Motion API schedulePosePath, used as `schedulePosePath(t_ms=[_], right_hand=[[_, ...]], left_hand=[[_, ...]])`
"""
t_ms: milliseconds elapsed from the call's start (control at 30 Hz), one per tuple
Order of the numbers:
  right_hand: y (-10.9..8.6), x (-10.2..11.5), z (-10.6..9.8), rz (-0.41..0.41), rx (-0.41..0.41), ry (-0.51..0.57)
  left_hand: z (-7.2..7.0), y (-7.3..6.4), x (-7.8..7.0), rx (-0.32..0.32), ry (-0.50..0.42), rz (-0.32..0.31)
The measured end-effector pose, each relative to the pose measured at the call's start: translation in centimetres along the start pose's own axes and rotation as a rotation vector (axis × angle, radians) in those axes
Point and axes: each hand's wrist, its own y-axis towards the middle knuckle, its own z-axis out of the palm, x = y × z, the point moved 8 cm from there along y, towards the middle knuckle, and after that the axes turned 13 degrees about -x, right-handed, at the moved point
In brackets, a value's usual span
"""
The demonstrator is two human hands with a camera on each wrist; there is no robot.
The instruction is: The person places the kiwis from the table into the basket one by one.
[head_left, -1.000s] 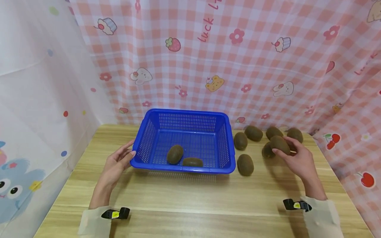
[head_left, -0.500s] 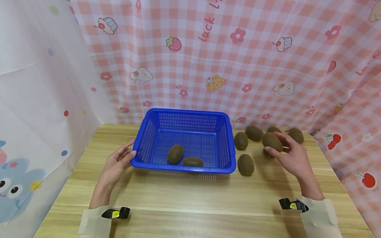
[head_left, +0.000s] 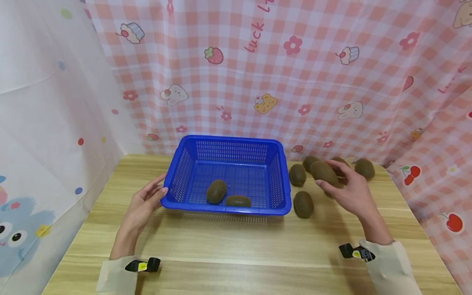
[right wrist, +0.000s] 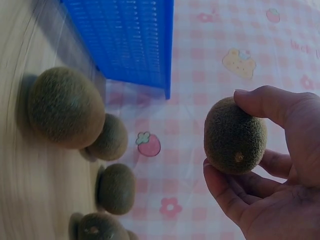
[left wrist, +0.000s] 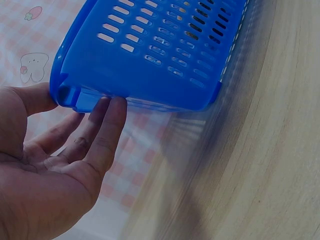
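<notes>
A blue plastic basket (head_left: 236, 139) with slotted walls stands on the table, two brown kiwis (head_left: 216, 191) lying inside near its front wall. At its left end my left hand (head_left: 141, 207) holds the rim, thumb on the edge and fingertips against the outer wall in the left wrist view. My right hand (head_left: 354, 191) grips a kiwi (right wrist: 235, 135) between thumb and fingers, raised above the table to the right of the basket. Beneath and behind it, other kiwis are partly hidden by the hand and the held kiwi.
Several loose kiwis lie right of the basket, the nearest one (head_left: 304, 204) close to its right front corner. Others, such as a kiwi (head_left: 364, 169) at the far right, sit near the table's back edge. A checked curtain (head_left: 236, 82) hangs directly behind the table (head_left: 228, 254).
My right hand has moved left toward the basket, carrying the kiwi over the loose ones. The left hand and basket stay in place.
</notes>
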Motion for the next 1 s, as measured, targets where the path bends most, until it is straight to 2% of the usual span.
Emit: schedulePosePath(t_ms=[267,633,1000], right_hand=[[0.3,1.7,0.5,-0.035,0.019,0.005],[0.9,4.3,2.2,-0.15,0.024,0.044],[1.2,6.5,4.5,-0.151,0.12,0.081]], left_hand=[[0.0,-0.1,0.0,0.002,-0.008,0.0],[-0.1,0.0,0.1,-0.001,-0.022,-0.008],[0.0,0.0,0.1,0.004,-0.007,-0.006]])
